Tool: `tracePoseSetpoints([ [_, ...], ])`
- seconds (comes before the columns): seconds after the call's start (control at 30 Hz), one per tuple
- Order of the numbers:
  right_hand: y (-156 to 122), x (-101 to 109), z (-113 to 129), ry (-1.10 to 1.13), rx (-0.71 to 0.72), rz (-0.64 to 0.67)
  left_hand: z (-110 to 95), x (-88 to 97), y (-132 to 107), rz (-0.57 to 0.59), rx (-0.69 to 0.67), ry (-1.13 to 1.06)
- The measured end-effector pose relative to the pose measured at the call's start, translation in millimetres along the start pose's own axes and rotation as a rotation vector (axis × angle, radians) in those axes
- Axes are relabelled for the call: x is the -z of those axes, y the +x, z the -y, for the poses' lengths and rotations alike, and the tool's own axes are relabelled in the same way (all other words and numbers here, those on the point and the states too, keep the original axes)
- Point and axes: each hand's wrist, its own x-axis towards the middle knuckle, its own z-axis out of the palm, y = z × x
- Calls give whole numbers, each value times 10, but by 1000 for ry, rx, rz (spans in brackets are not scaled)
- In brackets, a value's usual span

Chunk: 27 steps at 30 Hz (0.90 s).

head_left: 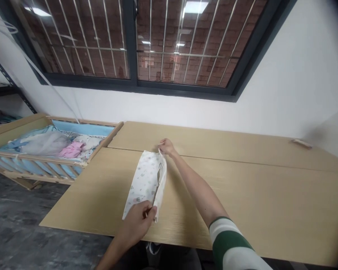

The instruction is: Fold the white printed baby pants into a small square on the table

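A white cloth [143, 178] with a small printed pattern lies on the tan table, folded lengthwise. Its right side is lifted, leaving a narrow gap between the layers. My left hand [138, 219] pinches the near right corner of the cloth between thumb and fingers. At the far right corner, my right hand [166, 146] grips the edge with closed fingers, its arm stretched forward. What kind of cloth item this is, I cannot tell.
The tan table [242, 195] runs to the right along the wall. A wooden crib [98, 150] stands at its left, holding a pink cloth [71, 149] and other fabrics. A small flat object [302, 143] lies at the back right. A barred window [133, 84] is above.
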Motion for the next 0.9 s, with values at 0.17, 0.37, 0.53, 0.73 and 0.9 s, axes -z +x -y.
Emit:
tracePoseSetpoints([
  [0.17,-37,-676,218,-86,-8,-27,652,284,-295,-173,157,294],
  [0.37,-151,-994,351,-213,40,-24,983,391,-447,-243,231,675],
  [0.53,-678,-948,562,-254,308,134,890,283,-511,-520,-176,764],
  [0.73,-1964,-809,361,-305,1030,816,996,-51,-636,-438,-465,879],
  [0.9,-2138,-773,-24,-438,1046,884,1094,-191,-698,-465,-454,979],
])
